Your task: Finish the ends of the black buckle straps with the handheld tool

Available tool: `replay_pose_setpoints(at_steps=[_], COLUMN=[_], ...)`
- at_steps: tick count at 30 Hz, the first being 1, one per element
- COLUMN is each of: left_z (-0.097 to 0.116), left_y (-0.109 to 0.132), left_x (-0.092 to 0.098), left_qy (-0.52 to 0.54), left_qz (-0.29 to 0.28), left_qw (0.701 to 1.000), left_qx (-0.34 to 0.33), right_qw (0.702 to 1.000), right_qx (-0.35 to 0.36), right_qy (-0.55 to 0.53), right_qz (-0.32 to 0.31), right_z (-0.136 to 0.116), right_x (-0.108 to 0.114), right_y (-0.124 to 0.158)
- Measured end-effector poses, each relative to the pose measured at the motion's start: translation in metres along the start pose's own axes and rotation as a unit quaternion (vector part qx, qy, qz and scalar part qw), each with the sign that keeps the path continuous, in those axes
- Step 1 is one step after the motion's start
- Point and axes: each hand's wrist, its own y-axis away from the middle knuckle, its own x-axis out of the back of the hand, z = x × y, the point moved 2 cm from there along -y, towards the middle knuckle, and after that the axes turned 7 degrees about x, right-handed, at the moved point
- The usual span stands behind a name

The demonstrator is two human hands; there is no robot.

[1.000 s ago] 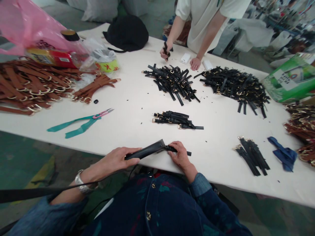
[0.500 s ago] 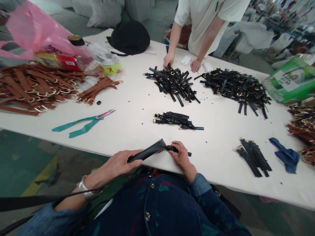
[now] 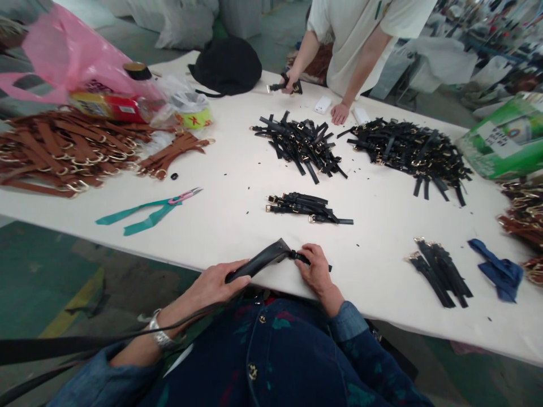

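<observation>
My left hand [image 3: 220,282] is closed around a long black, leather-like piece [image 3: 263,260] whose exact kind I cannot make out. Its far end bends down and meets a short black strap [image 3: 296,255] at the table's near edge. The fingers of my right hand [image 3: 316,268] are closed on this strap, and its tail shows past them. Just beyond lies a small stack of black buckled straps [image 3: 299,206]. Thread snips [image 3: 156,210] with green-wrapped handles rest on the left. At right is another group of black straps [image 3: 441,271], beside a blue cloth [image 3: 496,271].
Two heaps of black straps [image 3: 301,141] [image 3: 407,150] lie farther back. Brown straps [image 3: 63,144] are piled at left near a pink bag [image 3: 76,51] and black cap [image 3: 229,65]. Opposite, a co-worker's hand [image 3: 291,82] holds black straps. A green box [image 3: 504,135] stands at right.
The co-worker's hand has lifted black straps from the heap and drawn back with them. My hands keep nearly the same hold; the whole view has shifted slightly.
</observation>
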Motion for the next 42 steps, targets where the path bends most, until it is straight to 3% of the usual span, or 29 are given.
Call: replay_pose_setpoints(at_steps=[7,12,16,23,32,36,42], left_z=[0.001,0.001,0.018,0.042,0.063,0.058,0.031], left_y=[0.005,0.008,0.001,-0.002,-0.007,-0.011,-0.007], left_x=[0.009,0.015,0.011,0.007,0.001,-0.005,-0.004], left_qy=[0.013,-0.033,-0.091,-0.194,-0.188,-0.163,-0.114], left_qz=[-0.021,-0.005,-0.036,-0.017,-0.009,0.007,0.037], left_qw=[1.0,0.999,0.995,0.981,0.982,0.986,0.993], left_qx=[0.004,0.012,0.0,0.024,0.019,0.01,0.018], right_qw=[1.0,0.999,0.999,0.999,0.999,0.999,0.999], right_qx=[-0.002,-0.003,-0.004,-0.005,-0.014,-0.015,-0.014], right_qy=[-0.014,-0.035,-0.043,-0.054,-0.038,-0.028,-0.029], right_qz=[0.013,0.009,0.009,0.006,0.029,0.036,0.036], right_z=[0.006,0.01,0.011,0.013,0.011,0.013,0.01], right_x=[0.003,0.003,0.003,0.004,0.004,0.003,0.004], right_y=[0.007,0.006,0.005,0.006,0.009,0.01,0.011])
